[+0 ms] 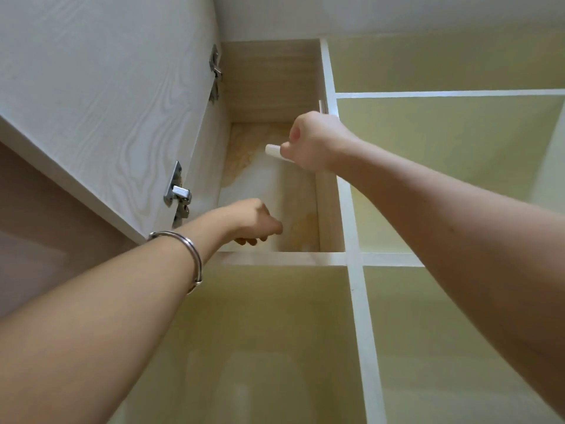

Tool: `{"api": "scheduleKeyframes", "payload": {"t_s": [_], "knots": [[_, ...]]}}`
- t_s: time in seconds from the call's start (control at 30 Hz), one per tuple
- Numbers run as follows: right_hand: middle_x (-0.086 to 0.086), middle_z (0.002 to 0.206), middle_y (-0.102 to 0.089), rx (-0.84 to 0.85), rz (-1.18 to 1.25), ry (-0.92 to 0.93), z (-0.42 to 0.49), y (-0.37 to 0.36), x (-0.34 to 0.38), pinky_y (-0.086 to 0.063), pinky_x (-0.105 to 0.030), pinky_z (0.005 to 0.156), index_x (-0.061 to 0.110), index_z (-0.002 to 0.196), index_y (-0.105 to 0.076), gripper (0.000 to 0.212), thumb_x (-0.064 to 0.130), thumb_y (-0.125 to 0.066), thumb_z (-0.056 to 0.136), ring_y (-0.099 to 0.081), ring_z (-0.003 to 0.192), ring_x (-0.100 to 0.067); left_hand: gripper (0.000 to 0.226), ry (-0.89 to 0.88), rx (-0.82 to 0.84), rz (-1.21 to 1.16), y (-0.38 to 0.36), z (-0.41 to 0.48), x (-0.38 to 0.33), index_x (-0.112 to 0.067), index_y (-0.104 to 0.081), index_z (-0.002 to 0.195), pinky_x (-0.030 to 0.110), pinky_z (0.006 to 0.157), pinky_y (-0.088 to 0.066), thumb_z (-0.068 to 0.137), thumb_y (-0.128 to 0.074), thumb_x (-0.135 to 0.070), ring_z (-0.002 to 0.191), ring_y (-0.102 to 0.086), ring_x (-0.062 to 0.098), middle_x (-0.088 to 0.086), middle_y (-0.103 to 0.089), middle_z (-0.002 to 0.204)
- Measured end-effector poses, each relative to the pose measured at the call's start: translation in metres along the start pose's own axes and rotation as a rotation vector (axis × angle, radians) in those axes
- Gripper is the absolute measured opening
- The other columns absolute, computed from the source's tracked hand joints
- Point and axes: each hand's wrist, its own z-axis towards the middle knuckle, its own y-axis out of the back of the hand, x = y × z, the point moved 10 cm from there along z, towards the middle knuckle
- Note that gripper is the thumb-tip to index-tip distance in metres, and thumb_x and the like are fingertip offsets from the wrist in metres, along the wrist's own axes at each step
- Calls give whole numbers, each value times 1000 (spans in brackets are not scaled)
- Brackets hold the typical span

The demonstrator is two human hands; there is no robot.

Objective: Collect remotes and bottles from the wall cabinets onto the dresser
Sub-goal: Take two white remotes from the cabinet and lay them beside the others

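I am looking up at a wall cabinet [272,87] with its white door [101,96] swung open on my left side. The door hangs on two shiny metal hinges [179,191]. Both my bare arms reach up into the open space. My right hand [312,142] is up high near the right wall of the cabinet, and its fingers are closed around a white thing [273,150]. Only one rounded end of it sticks out to the left of my fist, so I cannot tell if it is a remote or a bottle. It is up in the air inside the cabinet, held in my fist. My left hand [250,220] is lower, at the front edge of the cabinet floor, with the fingers curled down and in. I cannot tell if they hold anything. A silver bracelet [189,255] sits on my left wrist. To the right and below are yellow-green panels [443,179] with white strips between them
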Motion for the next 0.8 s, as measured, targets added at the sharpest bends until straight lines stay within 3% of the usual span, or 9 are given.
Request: {"api": "scheduleKeyframes", "payload": {"t_s": [0.1,0.2,0.33,0.4,0.47,0.57,0.63,0.7,0.8], "knots": [[-10,111,-58,-53,31,-2,-8,17,-8,-44,-28,76,8,117,-59,40,36,-49,91,-53,91,-27,31,29,154,-52,-27,3,-26,-10,-60,106,28,73,-51,88,-53,-34,81,-56,22,7,-60,104],[-13,116,-62,-83,58,-18,-19,23,-19,-49,-34,86,5,115,-60,41,35,-48,91,-58,104,-30,37,43,339,91,-53,-7,-42,-10,-52,127,40,98,-45,95,-45,-27,95,-50,26,14,-53,125],[-12,118,-60,-109,93,-27,-25,25,-27,-49,-38,92,10,118,-57,39,37,-46,92,-57,108,-30,36,77,444,194,-70,-11,-46,-11,-52,125,42,102,-41,95,-43,-29,107,-53,29,16,-51,130],[-11,119,-59,-105,74,-22,-24,25,-27,-46,-34,89,11,120,-54,40,38,-44,93,-55,108,-30,44,84,456,245,-72,-11,-48,-9,-47,133,40,101,-41,96,-41,-31,114,-53,29,15,-47,141],[-14,119,-59,-108,28,-9,-23,25,-25,-45,-32,85,9,121,-53,39,35,-42,94,-55,108,-32,45,57,484,338,-75,-13,-53,-7,-45,135,35,91,-44,97,-36,-29,104,-53,24,14,-47,142],[-18,120,-57,-119,-38,13,-22,21,-24,-41,-30,77,8,122,-51,36,28,-43,93,-55,106,-36,32,26,500,457,-76,-9,-57,-15,-52,120,26,65,-45,96,-35,-29,73,-53,21,7,-60,104],[-19,122,-56,-96,-86,31,-21,14,-23,-42,-33,81,9,125,-49,37,29,-45,94,-52,109,-38,31,38,498,454,-77,-7,-57,-16,-50,119,25,55,-39,96,-35,-30,82,-59,23,9,-58,110],[-19,124,-55,-80,-128,46,-21,7,-24,-41,-34,82,9,126,-46,42,33,-50,93,-49,114,-38,43,39,466,423,-77,-2,-57,-7,-46,132,26,59,-40,97,-35,-30,100,-57,27,13,-51,130],[-18,124,-55,-90,-150,36,-20,4,-28,-40,-34,79,10,127,-43,43,30,-54,90,-46,115,-36,48,36,416,376,-76,-2,-55,-4,-43,136,31,78,-46,97,-37,-32,89,-46,18,14,-52,135]]}}
